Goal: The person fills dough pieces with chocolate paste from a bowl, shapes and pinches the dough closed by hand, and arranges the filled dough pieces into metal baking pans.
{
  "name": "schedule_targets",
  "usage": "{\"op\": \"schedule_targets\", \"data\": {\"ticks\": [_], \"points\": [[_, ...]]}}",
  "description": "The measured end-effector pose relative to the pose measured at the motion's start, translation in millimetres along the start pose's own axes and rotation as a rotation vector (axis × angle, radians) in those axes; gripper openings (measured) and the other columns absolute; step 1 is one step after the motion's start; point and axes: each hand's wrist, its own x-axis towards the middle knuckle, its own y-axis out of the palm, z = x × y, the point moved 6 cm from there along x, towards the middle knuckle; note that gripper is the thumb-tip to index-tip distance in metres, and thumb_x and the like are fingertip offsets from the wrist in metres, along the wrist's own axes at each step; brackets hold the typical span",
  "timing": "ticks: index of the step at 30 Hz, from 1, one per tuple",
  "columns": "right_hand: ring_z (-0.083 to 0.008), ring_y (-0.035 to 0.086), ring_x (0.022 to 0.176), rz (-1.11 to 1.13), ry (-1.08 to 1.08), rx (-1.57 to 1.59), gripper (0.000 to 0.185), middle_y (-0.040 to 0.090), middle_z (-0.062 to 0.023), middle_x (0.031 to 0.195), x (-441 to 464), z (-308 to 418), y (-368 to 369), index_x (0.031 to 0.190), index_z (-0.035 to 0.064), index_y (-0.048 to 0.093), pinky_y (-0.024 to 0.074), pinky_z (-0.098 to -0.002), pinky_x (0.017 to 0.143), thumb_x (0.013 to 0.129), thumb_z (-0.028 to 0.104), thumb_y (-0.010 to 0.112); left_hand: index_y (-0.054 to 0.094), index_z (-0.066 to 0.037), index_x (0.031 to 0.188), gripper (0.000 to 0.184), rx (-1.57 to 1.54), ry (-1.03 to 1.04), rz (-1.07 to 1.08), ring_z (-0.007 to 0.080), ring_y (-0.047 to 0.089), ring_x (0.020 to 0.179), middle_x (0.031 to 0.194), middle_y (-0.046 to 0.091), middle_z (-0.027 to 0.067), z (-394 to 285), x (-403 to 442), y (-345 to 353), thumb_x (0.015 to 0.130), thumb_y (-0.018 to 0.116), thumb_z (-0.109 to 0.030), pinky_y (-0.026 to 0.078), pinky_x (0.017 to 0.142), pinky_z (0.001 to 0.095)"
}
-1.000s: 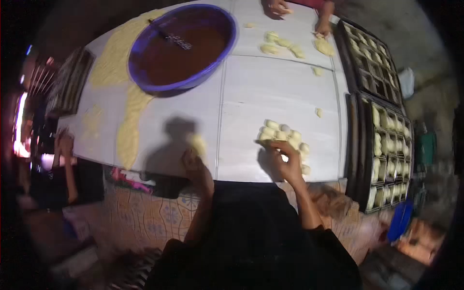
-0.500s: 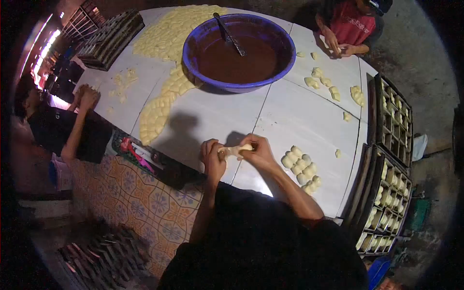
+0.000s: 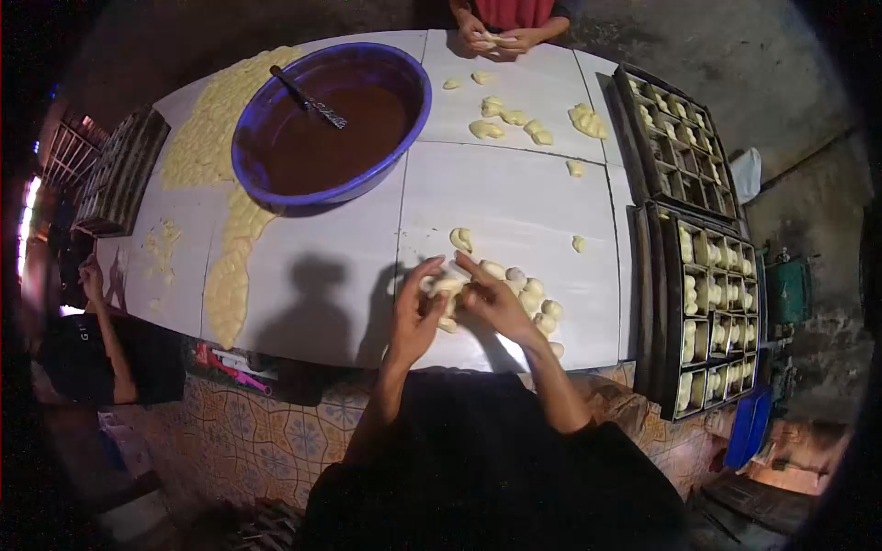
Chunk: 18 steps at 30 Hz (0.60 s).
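Low on the white table (image 3: pixel 505 197), my left hand (image 3: pixel 418 317) curls around a piece of pale dough (image 3: pixel 447 287). My right hand (image 3: pixel 494 305) is bent beside the same piece, its fingertips near it and slightly blurred; whether it grips any dough is hard to make out. More dough shows just below, between the hands. Several smooth dough balls (image 3: pixel 532 298) lie in a cluster right of my right hand. A loose dough piece (image 3: pixel 461 240) rests just above my hands.
A blue basin (image 3: pixel 418 115) of brown filling with a utensil (image 3: pixel 312 99) stands upper left, beside a dough sheet (image 3: pixel 230 285). Trays of dough (image 3: pixel 652 303) line the right edge. One person's hands (image 3: pixel 501 41) hold dough at the top; another person (image 3: pixel 106 340) is at left.
The stretched dough between my hands is now a bunched piece, and both hands are nearer the ball cluster. A loose piece now lies above them. The camera view has turned.
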Motion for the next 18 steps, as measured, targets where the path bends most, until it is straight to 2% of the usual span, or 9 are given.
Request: {"op": "schedule_targets", "data": {"ticks": [3, 4, 6, 8, 9, 11, 15, 17, 18], "points": [[-0.0207, 0.056, 0.110, -0.130, -0.257, -0.414, 0.043, 0.059, -0.0144, 0.125, -16.8, 30.7, 14.8, 0.126, 0.0060, 0.057, 0.0438, -0.0299, 0.092, 0.085, 0.012, 0.069, 0.015, -0.008, 0.150, 0.066, -0.066, -0.264, 0.210, 0.0210, 0.028, 0.134, 0.148, 0.026, 0.0179, 7.3, -7.7, 16.8, 0.098, 0.051, -0.025, 0.038, 0.098, 0.0355], [-0.0175, 0.062, 0.093, -0.195, -0.010, -0.337, 0.030, 0.066, -0.0133, 0.108, -19.4, 27.4, 5.8, 0.113, 0.0055, 0.065, 0.0483, -0.0279, 0.083, 0.084, 0.006, 0.067, 0.026, -0.006, 0.145, 0.056, -0.044, -0.231, 0.149, 0.0194, 0.039, 0.122, 0.135, 0.038, 0.0172, 7.5, -12.5, 18.0, 0.098, 0.051, -0.026, 0.042, 0.091, 0.0329], [-0.0120, 0.061, 0.089, -0.248, -0.059, -0.066, 0.023, 0.067, -0.0050, 0.098, -21.8, 17.3, -5.5, 0.105, -0.0011, 0.067, 0.0489, -0.0261, 0.080, 0.082, -0.003, 0.064, 0.038, -0.004, 0.140, 0.049, -0.023, -0.199, 0.087, 0.0179, 0.050, 0.110, 0.122, 0.051, 0.0166, 9.4, -13.6, 14.7, 0.098, 0.051, -0.026, 0.045, 0.084, 0.0303], [-0.0113, 0.061, 0.082, -0.333, -0.123, 0.019, 0.022, 0.067, -0.0054, 0.092, -27.2, 30.8, -22.7, 0.102, -0.0029, 0.066, 0.0493, -0.0258, 0.076, 0.080, -0.005, 0.064, 0.058, 0.001, 0.113, 0.029, 0.027, -0.504, 0.645, 0.0102, 0.054, 0.073, 0.082, 0.058, 0.0069, 29.1, -28.7, 29.4, 0.099, 0.049, -0.023, 0.043, 0.062, 0.0230], [-0.0111, 0.061, 0.084, -0.455, -0.145, -0.003, 0.023, 0.068, -0.0078, 0.097, -33.2, 37.5, -40.2, 0.104, -0.0018, 0.067, 0.0500, -0.0238, 0.075, 0.081, -0.004, 0.063, 0.058, 0.001, 0.113, 0.029, 0.026, -0.508, 0.642, 0.0102, 0.054, 0.073, 0.082, 0.058, 0.0069, 29.0, -30.7, 30.1, 0.099, 0.049, -0.023, 0.043, 0.062, 0.0230], [-0.0109, 0.061, 0.081, -0.700, -0.232, 0.127, 0.031, 0.067, -0.0087, 0.101, -45.1, 65.3, -68.9, 0.114, -0.0042, 0.061, 0.0494, -0.0232, 0.073, 0.084, -0.002, 0.062, 0.061, 0.001, 0.087, 0.028, -0.374, -0.521, 0.393, 0.0050, 0.044, 0.054, 0.061, 0.050, -0.0005, 23.2, -31.3, 24.4, 0.100, 0.046, -0.019, 0.034, 0.050, 0.0202], [-0.0195, 0.058, 0.101, -1.204, -0.745, 0.111, 0.042, 0.060, -0.0152, 0.107, -69.0, 104.8, -122.5, 0.132, -0.0035, 0.044, 0.0469, -0.0338, 0.092, 0.092, 0.005, 0.054, 0.055, 0.000, 0.090, 0.034, -0.768, -0.512, -0.135, 0.0202, 0.056, 0.063, 0.073, 0.058, 0.0100, 71.8, -30.6, -16.6, 0.102, 0.040, -0.028, 0.046, 0.060, 0.0315], [-0.0290, 0.053, 0.114, -1.098, -0.522, -0.770, 0.041, 0.060, -0.0183, 0.114, -38.3, 80.7, -124.3, 0.130, -0.0011, 0.048, 0.0412, -0.0400, 0.100, 0.090, 0.006, 0.055, 0.054, 0.003, 0.097, 0.035, -1.120, -0.508, -0.170, 0.0278, 0.061, 0.086, 0.090, 0.062, 0.0167, 71.5, -29.0, -14.2, 0.102, 0.039, -0.028, 0.049, 0.079, 0.0383], [-0.0321, 0.049, 0.120, -0.758, -0.272, -0.700, 0.042, 0.058, -0.0196, 0.119, -13.0, 17.5, -136.3, 0.129, 0.0005, 0.050, 0.0382, -0.0415, 0.103, 0.088, 0.006, 0.056, 0.054, 0.002, 0.100, 0.033, -1.013, -0.468, -0.139, 0.0294, 0.061, 0.093, 0.096, 0.062, 0.0183, 66.4, -25.5, -13.5, 0.102, 0.037, -0.026, 0.047, 0.086, 0.0395]]}}
